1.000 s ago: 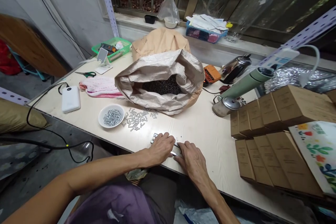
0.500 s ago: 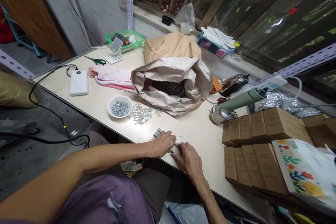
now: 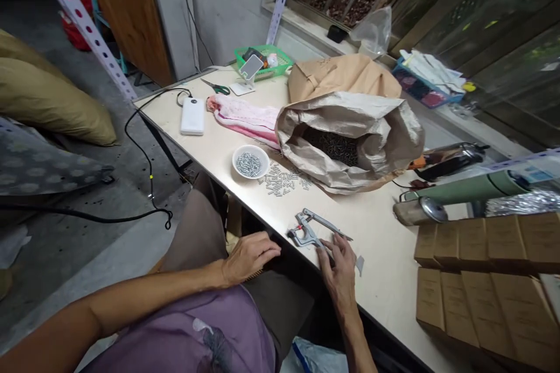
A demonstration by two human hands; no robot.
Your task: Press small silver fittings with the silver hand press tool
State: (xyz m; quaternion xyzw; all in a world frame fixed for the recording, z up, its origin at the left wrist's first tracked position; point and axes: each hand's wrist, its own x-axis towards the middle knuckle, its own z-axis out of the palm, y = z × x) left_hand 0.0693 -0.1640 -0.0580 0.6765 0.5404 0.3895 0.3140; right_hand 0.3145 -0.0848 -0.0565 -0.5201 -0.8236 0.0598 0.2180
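Note:
My right hand (image 3: 339, 265) rests at the table's front edge, its fingers closed round a handle of the grey metal hand pliers (image 3: 308, 236). The pliers have a C-shaped jaw with a small red part, and their other handle is spread away towards the back. Over my lap, just off the table edge, my left hand (image 3: 251, 256) has its fingers curled together; whatever is in them, if anything, is hidden. Beside my right hand lies a small grey flat piece (image 3: 359, 265). Behind the pliers are loose metal pins (image 3: 280, 179) and a white bowl (image 3: 237, 170) full of similar ones.
A large paper sack (image 3: 385, 128) of dark small parts stands open at the back. Brown boxes (image 3: 481, 239) are stacked at right, near a metal-lidded jar (image 3: 413, 213). Further left are a pink-white cloth (image 3: 245, 116), scissors (image 3: 219, 88), a white power bank (image 3: 192, 116) and a green basket (image 3: 275, 67).
My left hand has come off the table and back over my lap. The pliers now show with their handles spread, my right hand on one. The view has swung left.

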